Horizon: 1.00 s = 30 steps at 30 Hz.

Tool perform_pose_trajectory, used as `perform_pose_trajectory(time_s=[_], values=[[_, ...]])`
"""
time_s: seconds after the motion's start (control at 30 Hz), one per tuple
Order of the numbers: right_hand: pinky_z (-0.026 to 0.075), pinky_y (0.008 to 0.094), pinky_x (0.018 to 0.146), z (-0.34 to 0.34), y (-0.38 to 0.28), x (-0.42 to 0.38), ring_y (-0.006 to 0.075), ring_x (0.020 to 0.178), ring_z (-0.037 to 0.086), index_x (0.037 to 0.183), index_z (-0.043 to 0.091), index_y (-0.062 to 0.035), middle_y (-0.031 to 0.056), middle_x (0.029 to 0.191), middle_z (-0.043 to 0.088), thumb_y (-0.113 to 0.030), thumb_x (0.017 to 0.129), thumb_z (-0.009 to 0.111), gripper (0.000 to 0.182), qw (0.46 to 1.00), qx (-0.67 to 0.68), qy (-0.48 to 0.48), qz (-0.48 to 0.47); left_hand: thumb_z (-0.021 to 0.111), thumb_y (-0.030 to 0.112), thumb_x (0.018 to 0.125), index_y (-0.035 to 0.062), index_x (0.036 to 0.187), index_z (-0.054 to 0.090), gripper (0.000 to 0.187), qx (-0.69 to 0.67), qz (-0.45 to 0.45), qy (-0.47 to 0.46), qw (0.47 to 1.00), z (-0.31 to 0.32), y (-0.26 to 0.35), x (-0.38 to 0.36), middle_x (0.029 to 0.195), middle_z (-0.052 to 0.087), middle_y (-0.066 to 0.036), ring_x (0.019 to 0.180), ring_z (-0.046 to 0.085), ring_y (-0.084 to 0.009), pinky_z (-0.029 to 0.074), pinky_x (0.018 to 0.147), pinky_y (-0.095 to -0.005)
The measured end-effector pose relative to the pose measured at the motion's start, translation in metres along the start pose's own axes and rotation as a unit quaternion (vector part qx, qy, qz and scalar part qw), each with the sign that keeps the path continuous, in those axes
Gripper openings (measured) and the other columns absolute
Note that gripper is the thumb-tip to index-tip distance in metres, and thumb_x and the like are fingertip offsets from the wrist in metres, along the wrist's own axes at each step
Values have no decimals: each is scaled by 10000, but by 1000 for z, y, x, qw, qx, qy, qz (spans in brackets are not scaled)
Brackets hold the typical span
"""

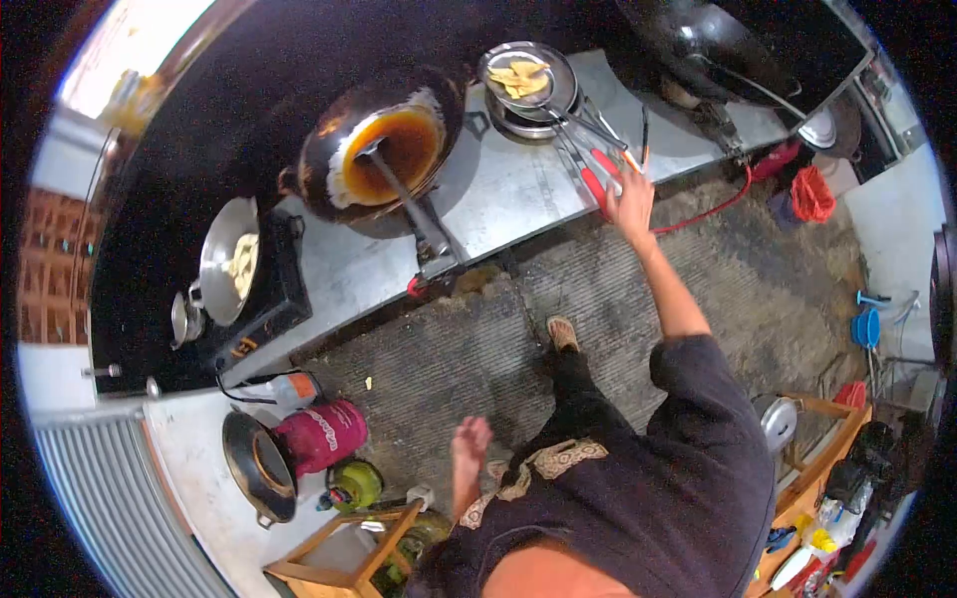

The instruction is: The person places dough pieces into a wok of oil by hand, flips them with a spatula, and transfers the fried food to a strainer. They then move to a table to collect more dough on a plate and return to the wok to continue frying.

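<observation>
Lying beside the right grip (631, 204): red-handled tongs (594, 187).

Upper centre of frame: food pieces (518, 80) in strainer (561, 88), strainer over pot (518, 130). Wok (321, 164) left, utensil (401, 192) in it. Pan (217, 274) farther left.

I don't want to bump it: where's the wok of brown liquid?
In the head view, the wok is upper left, over the steel counter, between the silver pan to its left and the strainer of yellow pieces.
</observation>
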State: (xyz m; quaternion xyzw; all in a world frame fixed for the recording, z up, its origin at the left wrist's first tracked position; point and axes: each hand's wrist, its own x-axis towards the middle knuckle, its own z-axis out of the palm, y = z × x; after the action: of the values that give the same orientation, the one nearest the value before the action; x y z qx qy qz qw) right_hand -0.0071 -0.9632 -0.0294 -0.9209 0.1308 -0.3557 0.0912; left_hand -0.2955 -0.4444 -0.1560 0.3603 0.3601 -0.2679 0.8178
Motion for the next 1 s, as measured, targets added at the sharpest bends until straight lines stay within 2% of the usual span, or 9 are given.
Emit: perform_pose_trajectory(time_s=[0.07,0.13,0.27,0.43,0.57,0.6,0.77,0.83,1.0], values=[[378,423,732,27,31,48,322,828,485,974,522,-46,145,876,512,-155,727,624,288,1000,3,-3,4,452,350,911,59,1290,371,485,141,-42,5,989,121,5,1,1193,514,-134,1068,518,-241,424,900,-410],[382,419,728,57,58,76,320,808,483,953,527,-57,139,843,503,-155,724,627,268,1000,-2,-10,-19,467,382,905,61,1287,379,506,252,-94,-113,957,165,-1,53,1178,525,-117,1073,514,-234,422,892,-389],[434,415,709,83,69,87,310,910,514,855,527,-67,135,947,538,-142,724,624,180,963,55,-256,64,443,472,896,58,1304,364,586,291,-77,-187,935,292,0,128,1231,490,-122,1131,474,-225,391,928,-367],[446,422,761,70,80,80,367,781,566,1117,526,-84,187,847,590,-219,737,663,426,999,-7,-12,-44,406,538,883,66,1382,219,713,283,-112,-247,920,411,0,192,1333,375,-158,1221,381,-284,342,985,-392],[449,420,772,116,113,102,389,869,575,1221,440,-21,235,949,593,-375,751,655,627,948,89,-281,119,435,528,866,147,1328,284,617,156,-162,-206,952,459,-17,229,1301,408,-146,1209,381,-298,329,987,-480],[471,410,722,135,121,104,386,820,599,1206,445,8,233,894,615,-410,755,647,647,972,86,-216,24,437,551,853,152,1315,298,627,106,-180,-206,956,469,-19,233,1279,424,-143,1184,399,-303,324,981,-496],[464,357,727,163,132,145,301,783,628,1178,490,5,198,822,636,-368,803,598,540,838,191,-492,139,386,777,709,180,1226,424,790,-119,-228,-211,943,486,-25,245,1187,476,-113,1107,425,-288,209,1001,-557],[453,353,737,169,142,142,275,806,629,1157,530,-6,206,843,632,-319,812,595,471,872,180,-444,98,297,874,625,197,1282,414,951,-188,-240,-224,926,482,-41,262,1238,453,-138,1115,412,-290,80,1041,-570],[469,408,770,142,144,182,364,863,608,1077,609,-68,217,894,630,-318,800,590,374,902,99,-418,38,197,904,595,224,1394,268,1052,-202,-251,-305,896,492,-60,289,1391,283,-208,1266,277,-388,76,1029,-600]])
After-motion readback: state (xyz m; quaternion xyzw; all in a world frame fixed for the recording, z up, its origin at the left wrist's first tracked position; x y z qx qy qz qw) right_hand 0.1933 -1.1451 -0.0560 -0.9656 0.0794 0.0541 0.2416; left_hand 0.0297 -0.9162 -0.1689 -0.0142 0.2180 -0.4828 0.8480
